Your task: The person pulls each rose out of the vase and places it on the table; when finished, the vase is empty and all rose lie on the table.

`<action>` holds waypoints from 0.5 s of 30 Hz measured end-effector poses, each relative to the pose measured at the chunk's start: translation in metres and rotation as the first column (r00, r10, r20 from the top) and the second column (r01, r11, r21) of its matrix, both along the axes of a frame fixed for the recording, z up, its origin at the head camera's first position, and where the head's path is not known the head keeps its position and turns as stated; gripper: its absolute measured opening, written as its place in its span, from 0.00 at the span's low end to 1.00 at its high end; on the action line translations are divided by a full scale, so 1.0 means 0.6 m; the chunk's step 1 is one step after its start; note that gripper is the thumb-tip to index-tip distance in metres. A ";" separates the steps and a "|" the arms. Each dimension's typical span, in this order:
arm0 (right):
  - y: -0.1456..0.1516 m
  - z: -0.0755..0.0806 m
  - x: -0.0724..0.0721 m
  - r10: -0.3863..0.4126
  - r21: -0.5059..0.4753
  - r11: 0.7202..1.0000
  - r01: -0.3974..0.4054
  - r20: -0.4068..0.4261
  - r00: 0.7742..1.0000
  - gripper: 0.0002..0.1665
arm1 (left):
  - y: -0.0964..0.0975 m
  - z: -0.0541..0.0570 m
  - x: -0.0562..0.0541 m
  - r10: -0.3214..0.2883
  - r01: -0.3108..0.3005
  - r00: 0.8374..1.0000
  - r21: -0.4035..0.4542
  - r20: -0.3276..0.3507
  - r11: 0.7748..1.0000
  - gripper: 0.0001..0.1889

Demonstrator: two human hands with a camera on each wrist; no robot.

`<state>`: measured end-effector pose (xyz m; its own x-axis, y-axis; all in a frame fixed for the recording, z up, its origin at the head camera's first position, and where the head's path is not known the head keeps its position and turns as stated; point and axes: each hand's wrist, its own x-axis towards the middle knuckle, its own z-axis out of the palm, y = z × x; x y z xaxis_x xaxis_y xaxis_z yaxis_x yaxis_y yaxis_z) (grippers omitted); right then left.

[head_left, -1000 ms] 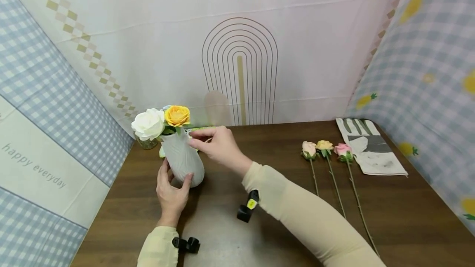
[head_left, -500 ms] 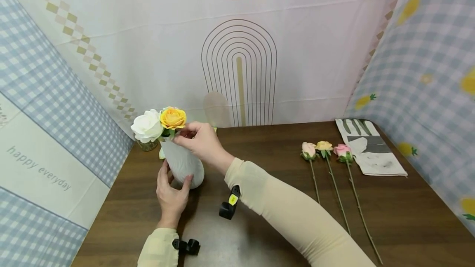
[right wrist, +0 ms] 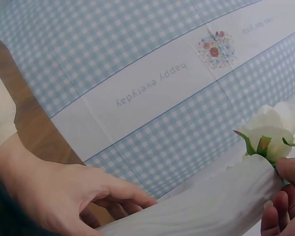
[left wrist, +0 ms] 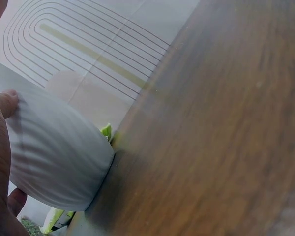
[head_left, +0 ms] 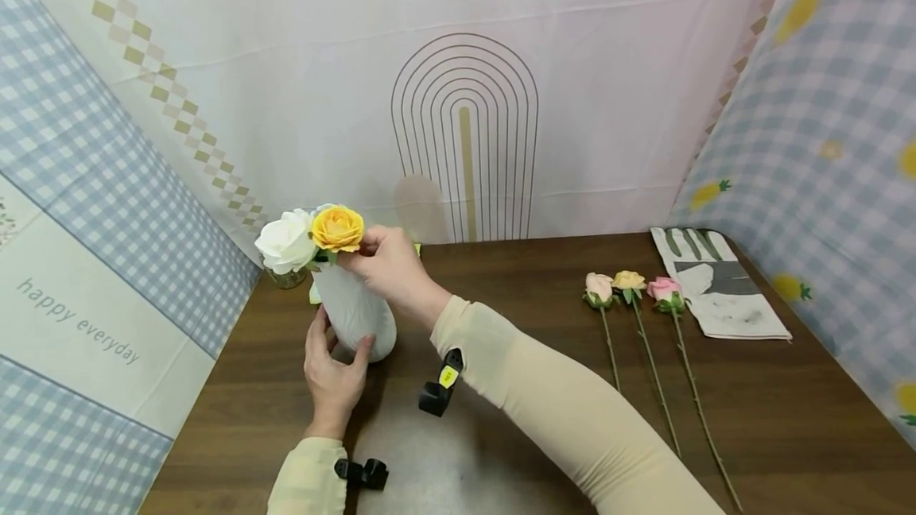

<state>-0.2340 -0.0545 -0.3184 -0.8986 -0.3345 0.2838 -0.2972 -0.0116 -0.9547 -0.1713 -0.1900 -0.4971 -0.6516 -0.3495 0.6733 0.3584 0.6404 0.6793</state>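
My left hand [head_left: 332,376] grips the lower body of a white ribbed vase [head_left: 355,312], which stands on the table; thumb and fingers wrap its sides in the left wrist view too. A white rose [head_left: 286,242] and a yellow rose [head_left: 338,228] rise from the vase mouth, with a bit of a pale blue bloom behind them. At the rim, my right hand [head_left: 397,270] pinches the yellow rose just under its bloom, the stem hidden by the fingers. In the right wrist view, the white rose [right wrist: 270,130] shows green sepals beside the vase rim.
To the right lie three long-stemmed roses: pale pink [head_left: 599,289], light yellow [head_left: 628,283] and pink [head_left: 665,291]. A folded printed cloth [head_left: 723,284] is beyond them. Behind the vase sit a glass jar [head_left: 286,278] and a yellow-green item [head_left: 315,294]. Patterned cloths hang around the table.
My right hand has moved left and up from the vase's right rim to the yellow rose's base. That bloom has shifted slightly left. My left hand keeps its place on the vase.
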 end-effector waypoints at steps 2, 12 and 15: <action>0.002 0.003 -0.002 0.000 -0.013 1.000 0.000 0.006 1.000 0.10 | 0.000 -0.001 0.000 -0.003 0.003 1.000 0.004 0.000 1.000 0.46; 0.010 0.014 -0.010 0.000 -0.006 1.000 0.000 -0.011 1.000 0.15 | 0.001 0.000 -0.002 0.000 0.001 1.000 0.014 -0.017 1.000 0.46; 0.010 0.016 -0.011 0.001 0.018 1.000 0.000 -0.038 0.999 0.18 | 0.002 0.000 -0.001 0.001 -0.001 1.000 0.018 -0.012 1.000 0.45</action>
<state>-0.2408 -0.0485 -0.3090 -0.8871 -0.3405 0.3117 -0.3333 0.0051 -0.9428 -0.1719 -0.1889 -0.4974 -0.6431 -0.3623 0.6747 0.3660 0.6285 0.6863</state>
